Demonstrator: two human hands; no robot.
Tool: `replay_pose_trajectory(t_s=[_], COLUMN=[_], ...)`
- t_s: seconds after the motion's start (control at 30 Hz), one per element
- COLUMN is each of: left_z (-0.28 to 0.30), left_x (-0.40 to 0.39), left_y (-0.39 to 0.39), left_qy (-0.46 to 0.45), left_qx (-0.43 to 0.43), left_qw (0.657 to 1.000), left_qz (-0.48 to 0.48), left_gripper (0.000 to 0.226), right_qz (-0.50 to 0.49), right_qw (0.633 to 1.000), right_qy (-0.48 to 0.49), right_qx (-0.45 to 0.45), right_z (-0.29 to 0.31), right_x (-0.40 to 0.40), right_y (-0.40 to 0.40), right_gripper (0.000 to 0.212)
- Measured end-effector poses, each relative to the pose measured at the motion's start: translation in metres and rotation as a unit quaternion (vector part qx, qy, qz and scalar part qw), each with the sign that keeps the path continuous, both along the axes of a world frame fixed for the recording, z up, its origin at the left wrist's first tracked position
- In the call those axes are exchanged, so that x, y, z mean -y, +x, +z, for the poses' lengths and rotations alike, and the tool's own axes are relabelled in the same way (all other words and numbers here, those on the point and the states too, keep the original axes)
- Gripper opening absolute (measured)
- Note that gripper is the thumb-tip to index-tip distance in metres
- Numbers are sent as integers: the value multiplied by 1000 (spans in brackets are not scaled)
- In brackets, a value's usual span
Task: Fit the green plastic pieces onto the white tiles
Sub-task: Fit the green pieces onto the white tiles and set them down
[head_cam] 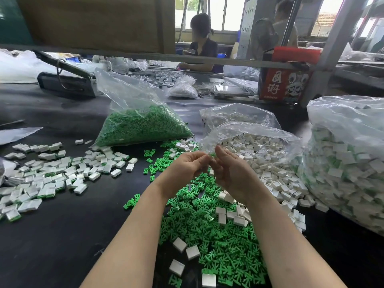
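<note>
Head cam looks straight down on both hands, raised a bit above the dark surface [62,235] and meeting fingertip to fingertip over the middle of it. Left hand [184,167] has its fingers curled in, pinching something small at the tips. Right hand [230,169] is curled too, and a sliver of a green piece [212,155] pokes out right where the two hands touch. Can't tell if a white tile is tucked in there, the fingers hide it.

So the part that matters sits between the hands, dead centre, neither hand nearer. Its long axis? Too hidden to call.

For the next grab: the loose green pieces [209,229] lie directly under the wrists toward the near edge, and the loose white tiles [270,169] spill from an open bag [259,134] just beside the right hand, so I'd guess the right hand fetches the tiles. Finished-looking tiles [47,175] are piled toward the left edge.
</note>
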State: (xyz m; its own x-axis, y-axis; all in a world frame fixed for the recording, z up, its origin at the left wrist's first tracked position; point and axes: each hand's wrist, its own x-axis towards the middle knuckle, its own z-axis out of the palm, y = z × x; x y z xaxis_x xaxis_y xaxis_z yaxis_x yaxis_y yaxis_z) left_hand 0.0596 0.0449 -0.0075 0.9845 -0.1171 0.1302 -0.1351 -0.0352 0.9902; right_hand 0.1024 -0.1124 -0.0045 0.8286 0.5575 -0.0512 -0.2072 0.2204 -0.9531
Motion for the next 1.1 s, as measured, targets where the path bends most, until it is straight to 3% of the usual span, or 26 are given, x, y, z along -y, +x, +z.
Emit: replay_pose_trajectory(t_s=[0.2, 0.5, 0.67, 0.9, 1.1], left_z=[8, 8, 5, 0, 1], left_x=[-10, -13, -6, 5, -3], left_y=[1, 0, -3, -5, -7], left_qy=[83, 67, -9, -26, -12], left_qx=[3, -12, -26, -36, -27], left_qw=[996, 997, 1000, 999, 999], left_qz=[33, 26, -1, 1, -42], left_gripper=[22, 17, 27, 33, 32], right_qz=[-51, -74, -68, -79, -27], right_qw=[980, 942, 943, 958, 974], right_qy=[-66, -155, -166, -153, -140], right_qx=[183, 289, 282, 229, 177], right_z=[4, 2, 1, -2, 3], right_x=[-1, -8, -9, -11, -11], right_y=[-5, -6, -5, -5, -8], right_gripper=[21, 30, 38, 37, 36])
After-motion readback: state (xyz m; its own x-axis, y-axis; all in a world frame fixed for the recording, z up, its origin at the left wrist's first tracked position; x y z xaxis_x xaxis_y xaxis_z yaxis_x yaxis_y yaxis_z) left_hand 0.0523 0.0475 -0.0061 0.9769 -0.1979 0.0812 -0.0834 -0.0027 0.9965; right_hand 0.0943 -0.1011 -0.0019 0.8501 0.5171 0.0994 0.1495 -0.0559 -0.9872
